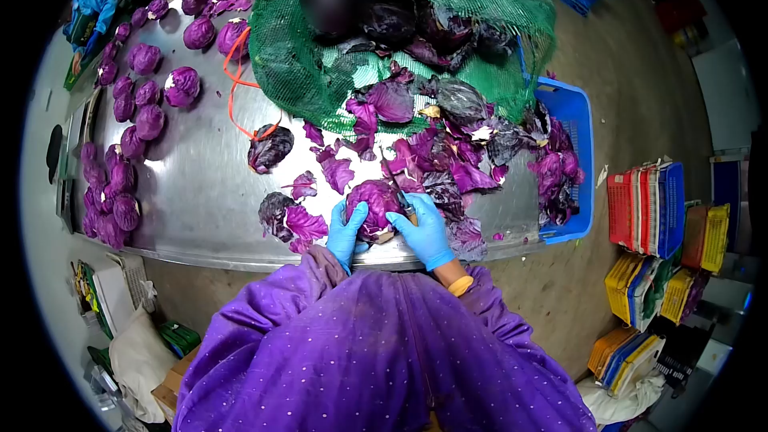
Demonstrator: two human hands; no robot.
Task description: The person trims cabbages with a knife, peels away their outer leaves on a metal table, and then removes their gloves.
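A red cabbage (372,204) is at the table's front edge, between my two blue-gloved hands. My left hand (344,234) is closed on its left side, with the thumb along the front. In my right hand (427,234) is a knife (391,173), its dark blade pointing away from me beside the cabbage; that thumb also touches the cabbage. Loose purple leaves (432,156) lie beyond and to the right. Left of my hands are a dark cabbage (276,214) and a detached leaf (306,224). Another dark-leaved cabbage (270,149) sits farther back.
A green mesh sack (296,56) with dark cabbages covers the table's far side, an orange cord (234,76) beside it. Peeled cabbages (182,86) line the left. A blue crate (582,124) of leaves stands at the right edge. Another person (94,6) is at the far left.
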